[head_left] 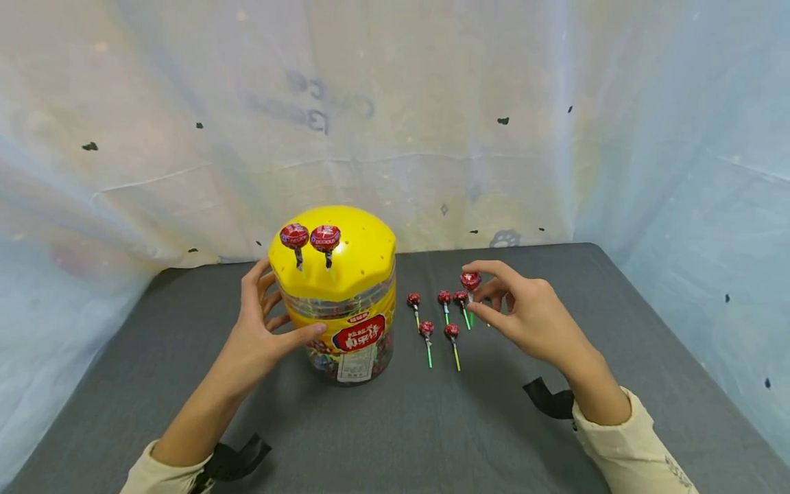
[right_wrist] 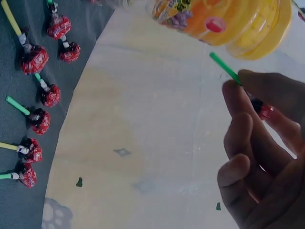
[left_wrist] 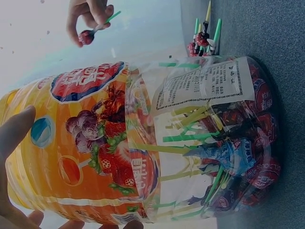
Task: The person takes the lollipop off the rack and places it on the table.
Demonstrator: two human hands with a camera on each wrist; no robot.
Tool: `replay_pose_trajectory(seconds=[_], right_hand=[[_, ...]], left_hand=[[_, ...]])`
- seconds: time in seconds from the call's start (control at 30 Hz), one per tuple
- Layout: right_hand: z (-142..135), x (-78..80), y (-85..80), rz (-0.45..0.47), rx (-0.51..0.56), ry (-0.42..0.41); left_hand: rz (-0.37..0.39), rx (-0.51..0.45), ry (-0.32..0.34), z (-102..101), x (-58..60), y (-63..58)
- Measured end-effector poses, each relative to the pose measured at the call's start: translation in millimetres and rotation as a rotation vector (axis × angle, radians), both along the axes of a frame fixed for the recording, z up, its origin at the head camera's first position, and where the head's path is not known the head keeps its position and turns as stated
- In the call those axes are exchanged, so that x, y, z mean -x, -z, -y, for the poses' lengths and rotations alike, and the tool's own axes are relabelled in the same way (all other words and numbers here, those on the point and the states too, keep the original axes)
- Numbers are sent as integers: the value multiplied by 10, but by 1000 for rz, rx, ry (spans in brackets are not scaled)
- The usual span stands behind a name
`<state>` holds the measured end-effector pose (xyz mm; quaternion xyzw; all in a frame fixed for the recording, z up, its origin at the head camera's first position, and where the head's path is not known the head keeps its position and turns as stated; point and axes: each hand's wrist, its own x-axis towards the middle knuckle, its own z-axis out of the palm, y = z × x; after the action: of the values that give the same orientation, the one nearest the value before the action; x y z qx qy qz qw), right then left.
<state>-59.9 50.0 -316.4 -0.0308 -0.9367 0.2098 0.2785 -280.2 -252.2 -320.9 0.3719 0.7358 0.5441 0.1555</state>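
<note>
A large clear jar (head_left: 363,336) with a yellow lid (head_left: 364,254) and a fruit-printed label stands upright on the table. Two red-wrapped lollipops (head_left: 325,239) stick up from its lid, heads uppermost. My left hand (head_left: 262,336) grips the jar's left side, its thumb (left_wrist: 19,126) across the label and its fingers round the back. To the right of the jar, my right hand (head_left: 524,312) pinches a red lollipop (head_left: 470,280) by its green stick (right_wrist: 224,67), above the table. Through the jar's lower wall, several wrapped lollipops (left_wrist: 233,155) show inside.
Several red lollipops (head_left: 426,329) with green or yellow sticks lie on the grey tabletop (head_left: 395,439), between the jar and my right hand. A pale printed sheet (head_left: 432,103) hangs behind the table's back edge. Black straps (head_left: 549,400) hang at both wrists.
</note>
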Motion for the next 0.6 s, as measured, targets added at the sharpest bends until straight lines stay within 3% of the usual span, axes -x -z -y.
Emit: replay_pose_trajectory(seconds=[0.6], right_hand=[[-218,45,144,308,67,3]], left_hand=[[-8,1,2,9,12,3]])
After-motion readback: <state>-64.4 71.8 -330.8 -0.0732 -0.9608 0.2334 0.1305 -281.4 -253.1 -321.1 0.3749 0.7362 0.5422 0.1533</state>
